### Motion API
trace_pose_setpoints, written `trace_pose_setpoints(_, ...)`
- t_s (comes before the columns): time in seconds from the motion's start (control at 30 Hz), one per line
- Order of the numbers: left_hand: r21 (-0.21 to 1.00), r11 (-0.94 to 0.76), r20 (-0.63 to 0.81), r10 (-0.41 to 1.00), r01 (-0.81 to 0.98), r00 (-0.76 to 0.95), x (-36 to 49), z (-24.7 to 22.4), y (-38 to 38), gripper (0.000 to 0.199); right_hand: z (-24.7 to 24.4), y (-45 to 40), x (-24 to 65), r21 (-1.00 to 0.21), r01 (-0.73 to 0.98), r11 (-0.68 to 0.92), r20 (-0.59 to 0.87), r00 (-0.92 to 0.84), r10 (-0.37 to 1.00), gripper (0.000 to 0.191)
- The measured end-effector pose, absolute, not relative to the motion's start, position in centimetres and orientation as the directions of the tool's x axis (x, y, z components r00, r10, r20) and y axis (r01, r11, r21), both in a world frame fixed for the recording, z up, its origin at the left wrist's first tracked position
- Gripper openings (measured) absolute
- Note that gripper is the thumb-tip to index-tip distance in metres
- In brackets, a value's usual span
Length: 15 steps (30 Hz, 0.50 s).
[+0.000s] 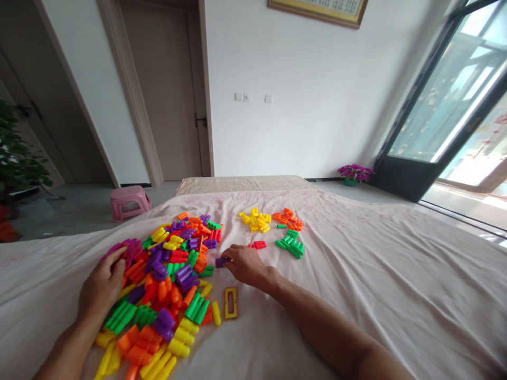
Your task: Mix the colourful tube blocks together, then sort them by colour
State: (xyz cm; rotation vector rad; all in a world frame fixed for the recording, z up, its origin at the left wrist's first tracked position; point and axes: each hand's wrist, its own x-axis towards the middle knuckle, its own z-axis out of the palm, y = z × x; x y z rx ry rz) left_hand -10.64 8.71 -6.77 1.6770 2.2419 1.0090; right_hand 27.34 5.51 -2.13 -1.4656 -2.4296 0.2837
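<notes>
A big mixed pile of bullet-shaped plastic building blocks [160, 287] in orange, purple, green, yellow and red lies on the cloth. At the pile's left edge my left hand [103, 279] has its fingers closed at a magenta plastic piece [132, 250], whose full shape is partly hidden. Between the fingertips of my right hand [246, 263] is a purple block [220, 262], just right of the pile. Beyond that hand sit small groups sorted by colour: yellow blocks [255, 219], orange blocks [288, 218], green blocks [291, 245] and red blocks [259, 245].
A yellow rectangular frame piece [230, 303] lies near the pile's right side. The pale bedsheet [356, 274] is wrinkled. Past its far edge stand a pink stool [130, 202] and a pot of magenta flowers [354, 173], with a door [166, 89] behind.
</notes>
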Motion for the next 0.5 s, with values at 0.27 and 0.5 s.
trace_pose_setpoints(0.27, 0.6, 0.15, 0.245, 0.901, 0.786, -0.359, -10.53, -6.85, 8.82, 0.054, -2.66, 5.4, 27.25, -0.285, 0.83, 0.48, 0.135, -0.461, 0.877, 0.023)
trace_pose_setpoints(0.5, 0.601, 0.152, 0.25, 0.897, 0.784, -0.365, -10.48, -6.81, 8.7, 0.053, -2.44, 5.13, 27.28, -0.293, 0.833, 0.47, 0.114, -0.457, 0.882, 0.022)
